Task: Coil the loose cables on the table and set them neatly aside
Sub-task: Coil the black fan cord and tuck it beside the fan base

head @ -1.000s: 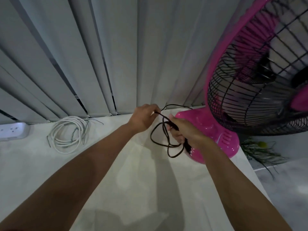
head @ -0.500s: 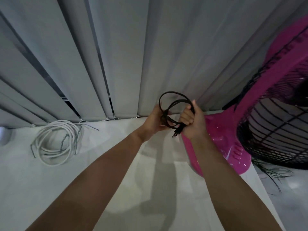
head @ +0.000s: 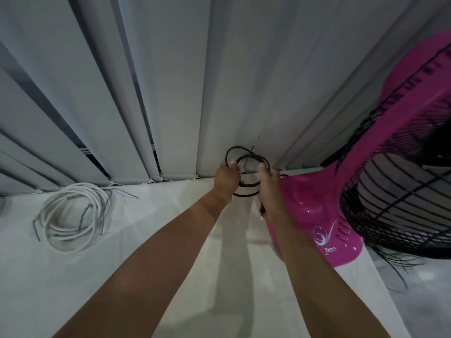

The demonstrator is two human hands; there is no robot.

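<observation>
— Where is the black cable?

— Up off the table, just left of the pink fan and its base. It is held between both hands in a few loose loops. The upper loops show against the grey vertical blinds that hang behind the fan.

— How do the hands have it?

— The left hand is the farther of the two from the fan, and its fingers are curled round one side of the loops. The right hand sits right in front of the fan's base and overlaps it in the view, with its fingers wrapped round the other side of the bundle. Both are clamped on the cable.

— Any loose end?

— A short dark end hangs below the right hand, against the edge of the fan's base. It's too small and dim to say whether it's a plug.

— And the other cable?

— The white cable lies on the table well to the left of the fan and well apart from both hands. It's in a rough coil, with thin dark wire ends sticking out of it.

— Anything else by the fan?

— Its black wire grille rises above the base on the right. Some thin dark leaves poke out beneath the grille.
</observation>
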